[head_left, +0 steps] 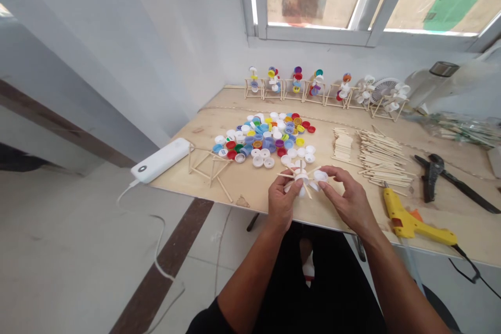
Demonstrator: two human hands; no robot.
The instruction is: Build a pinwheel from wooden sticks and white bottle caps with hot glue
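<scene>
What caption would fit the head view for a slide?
Left hand and right hand hold a white cap-and-stick wheel over a plywood table, near loose bottle caps.

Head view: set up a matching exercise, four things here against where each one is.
1 glue gun
2 power bank
3 cap wheel
4 stick pile

a at the left edge of the table
b held by left hand and right hand
c by the table's front edge, right of the hands
d between the bottle caps and the black pliers

Pairs: 1-c, 2-a, 3-b, 4-d.
</scene>
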